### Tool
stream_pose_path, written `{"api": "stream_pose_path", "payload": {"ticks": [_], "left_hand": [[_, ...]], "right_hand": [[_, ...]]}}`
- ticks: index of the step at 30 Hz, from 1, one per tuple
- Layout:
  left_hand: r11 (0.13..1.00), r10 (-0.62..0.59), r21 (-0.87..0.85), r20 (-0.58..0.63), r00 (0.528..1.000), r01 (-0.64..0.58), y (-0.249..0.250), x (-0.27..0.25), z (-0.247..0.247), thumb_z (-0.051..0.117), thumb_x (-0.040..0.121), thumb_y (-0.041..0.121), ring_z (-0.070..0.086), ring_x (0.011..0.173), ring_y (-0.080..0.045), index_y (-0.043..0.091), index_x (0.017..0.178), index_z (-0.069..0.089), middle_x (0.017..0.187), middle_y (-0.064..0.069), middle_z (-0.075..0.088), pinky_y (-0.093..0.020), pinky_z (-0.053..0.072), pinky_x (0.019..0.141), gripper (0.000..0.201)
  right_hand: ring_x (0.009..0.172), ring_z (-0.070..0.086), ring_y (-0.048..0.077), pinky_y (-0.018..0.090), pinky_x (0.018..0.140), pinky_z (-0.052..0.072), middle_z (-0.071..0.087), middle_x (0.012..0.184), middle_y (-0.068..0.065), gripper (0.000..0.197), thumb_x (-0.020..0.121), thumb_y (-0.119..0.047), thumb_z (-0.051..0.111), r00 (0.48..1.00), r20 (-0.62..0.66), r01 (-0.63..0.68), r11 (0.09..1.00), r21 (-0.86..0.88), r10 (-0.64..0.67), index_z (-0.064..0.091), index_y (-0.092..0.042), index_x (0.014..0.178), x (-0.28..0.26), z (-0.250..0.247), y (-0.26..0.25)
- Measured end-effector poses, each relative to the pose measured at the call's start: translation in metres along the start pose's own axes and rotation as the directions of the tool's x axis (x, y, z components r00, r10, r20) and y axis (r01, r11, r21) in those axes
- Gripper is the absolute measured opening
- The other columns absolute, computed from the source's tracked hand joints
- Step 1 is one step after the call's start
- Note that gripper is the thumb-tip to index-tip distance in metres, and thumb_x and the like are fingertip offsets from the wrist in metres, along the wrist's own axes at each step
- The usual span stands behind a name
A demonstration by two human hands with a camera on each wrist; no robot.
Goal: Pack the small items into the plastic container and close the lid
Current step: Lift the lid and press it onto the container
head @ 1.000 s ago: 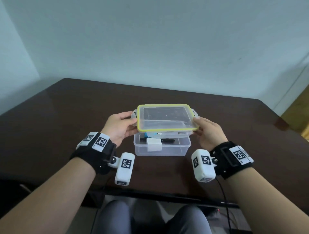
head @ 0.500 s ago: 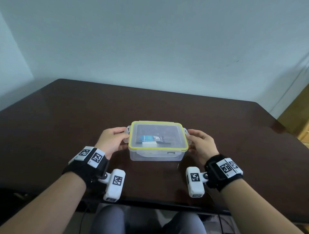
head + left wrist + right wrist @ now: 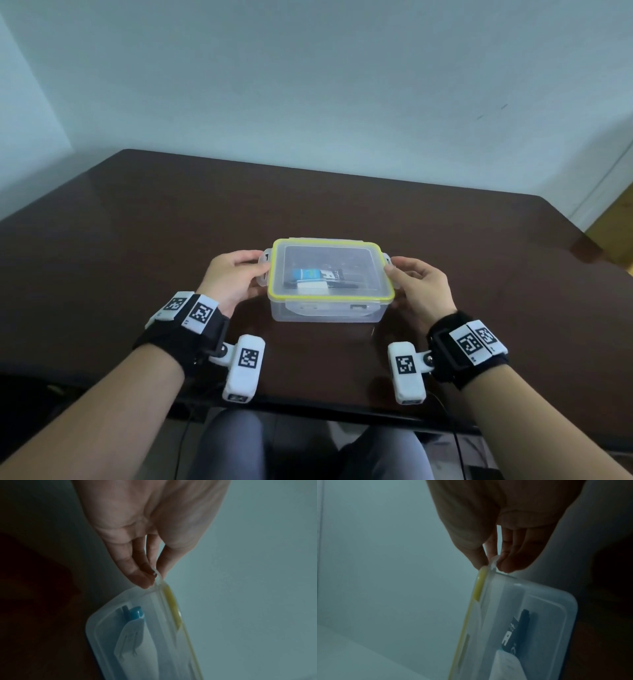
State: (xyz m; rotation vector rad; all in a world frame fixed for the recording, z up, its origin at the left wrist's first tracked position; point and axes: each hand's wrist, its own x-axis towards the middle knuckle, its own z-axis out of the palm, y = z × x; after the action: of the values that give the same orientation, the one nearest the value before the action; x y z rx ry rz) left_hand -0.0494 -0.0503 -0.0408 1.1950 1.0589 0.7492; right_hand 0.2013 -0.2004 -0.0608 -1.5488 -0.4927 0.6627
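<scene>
A clear plastic container point(image 3: 325, 313) stands on the dark table with its yellow-rimmed lid point(image 3: 330, 298) lying flat on top. Through the lid I see a blue-capped item point(image 3: 306, 274), a black item point(image 3: 337, 274) and a white piece point(image 3: 311, 284) inside. My left hand point(image 3: 236, 277) pinches the lid's left side flap point(image 3: 158, 579) between thumb and fingers. My right hand point(image 3: 416, 286) pinches the right side flap point(image 3: 494, 562) the same way. In the wrist views the container point(image 3: 137, 635) point(image 3: 530, 622) shows from the side with the items inside.
The dark brown table point(image 3: 137, 240) stretches wide around the container, its near edge just above my knees point(image 3: 308, 448). A pale wall point(image 3: 308, 85) stands behind the table's far edge. A bit of wooden floor point(image 3: 616, 222) shows at the right.
The lid, held above the container a second ago, has come down and now sits flat on it. Both hands stayed at the lid's side flaps.
</scene>
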Motion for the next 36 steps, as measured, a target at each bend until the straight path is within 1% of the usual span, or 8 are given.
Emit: {"api": "stream_pose_path", "payload": {"ticks": [5, 10, 14, 20, 24, 27, 31, 36], "left_hand": [[0.999, -0.01, -0.035, -0.005, 1.0, 0.01, -0.004, 0.0, 0.001, 0.068, 0.092, 0.007, 0.07, 0.09, -0.025, 0.006, 0.127, 0.062, 0.107, -0.023, 0.072, -0.031, 0.06, 0.066, 0.036], [0.967, 0.059, 0.253, -0.054, 0.997, -0.043, -0.007, 0.004, -0.009, 0.076, 0.086, 0.028, 0.067, 0.085, -0.023, 0.005, 0.099, 0.07, 0.096, -0.013, 0.07, -0.031, 0.06, 0.066, 0.027], [0.766, 0.155, 0.623, 0.064, 0.986, -0.161, 0.004, 0.008, -0.016, 0.065, 0.091, 0.041, 0.068, 0.074, -0.027, 0.015, 0.089, 0.069, 0.084, -0.009, 0.07, -0.041, 0.06, 0.074, 0.027], [0.495, 0.176, 0.838, 0.16, 0.971, -0.228, 0.026, 0.002, -0.001, 0.044, 0.092, 0.032, 0.071, 0.074, -0.033, 0.008, 0.067, 0.066, 0.074, -0.013, 0.074, -0.044, 0.059, 0.072, 0.041], [0.491, 0.155, 0.849, 0.134, 0.979, -0.194, 0.028, 0.007, 0.005, 0.054, 0.091, 0.053, 0.074, 0.067, -0.022, 0.006, 0.064, 0.073, 0.062, -0.007, 0.075, -0.038, 0.059, 0.075, 0.058], [0.562, 0.125, 0.811, 0.114, 0.986, -0.165, 0.023, 0.01, 0.004, 0.061, 0.09, 0.05, 0.074, 0.061, -0.016, 0.006, 0.069, 0.077, 0.062, -0.005, 0.076, -0.032, 0.059, 0.071, 0.052], [0.663, 0.139, 0.733, 0.078, 0.987, -0.151, 0.012, 0.015, 0.003, 0.062, 0.09, 0.05, 0.069, 0.063, -0.02, 0.005, 0.062, 0.071, 0.061, -0.005, 0.072, -0.035, 0.057, 0.077, 0.053], [0.727, 0.167, 0.67, 0.041, 0.985, -0.151, 0.006, 0.012, 0.003, 0.062, 0.09, 0.047, 0.058, 0.056, -0.02, 0.009, 0.054, 0.061, 0.055, -0.005, 0.063, -0.03, 0.047, 0.066, 0.053]], "right_hand": [[0.058, 0.064, 0.02, 0.029, 0.05, 0.053, 0.074, 0.081, 0.011, 0.021, 0.087, -0.026, 0.073, 1.0, -0.009, -0.006, 0.998, -0.061, 0.005, 0.075, -0.011, 0.101, -0.008, 0.002, 0.002], [0.055, 0.063, 0.021, 0.038, 0.057, 0.058, 0.073, 0.066, 0.008, 0.022, 0.085, -0.029, 0.071, 0.996, 0.042, 0.088, 0.942, -0.325, -0.078, 0.08, -0.01, 0.081, -0.002, -0.004, -0.009], [0.046, 0.059, 0.016, 0.023, 0.047, 0.051, 0.071, 0.062, 0.013, 0.032, 0.089, -0.027, 0.065, 0.988, 0.139, 0.134, 0.799, -0.586, -0.064, 0.078, -0.001, 0.075, 0.01, -0.007, -0.028], [0.054, 0.07, 0.025, 0.033, 0.062, 0.062, 0.074, 0.067, 0.016, 0.03, 0.091, -0.025, 0.06, 0.986, 0.161, 0.145, 0.751, -0.644, -0.051, 0.078, -0.006, 0.075, 0.014, -0.004, -0.027], [0.059, 0.072, 0.028, 0.036, 0.064, 0.063, 0.074, 0.067, 0.017, 0.031, 0.092, -0.023, 0.06, 0.988, 0.146, 0.128, 0.782, -0.61, -0.048, 0.078, -0.001, 0.079, 0.01, -0.002, -0.026], [0.066, 0.073, 0.035, 0.038, 0.065, 0.063, 0.075, 0.074, 0.021, 0.031, 0.093, -0.019, 0.059, 0.99, 0.134, 0.113, 0.809, -0.576, -0.044, 0.077, 0.003, 0.082, 0.007, 0.001, -0.025], [0.051, 0.064, 0.017, 0.023, 0.047, 0.054, 0.068, 0.067, 0.012, 0.028, 0.094, -0.014, 0.059, 0.991, 0.13, 0.093, 0.851, -0.517, -0.03, 0.076, 0.005, 0.085, 0.003, 0.002, -0.028], [0.051, 0.06, 0.017, 0.034, 0.057, 0.06, 0.061, 0.055, 0.002, 0.027, 0.093, -0.017, 0.06, 0.993, 0.109, 0.086, 0.849, -0.522, -0.034, 0.077, 0.0, 0.079, 0.001, 0.003, -0.026]]}}
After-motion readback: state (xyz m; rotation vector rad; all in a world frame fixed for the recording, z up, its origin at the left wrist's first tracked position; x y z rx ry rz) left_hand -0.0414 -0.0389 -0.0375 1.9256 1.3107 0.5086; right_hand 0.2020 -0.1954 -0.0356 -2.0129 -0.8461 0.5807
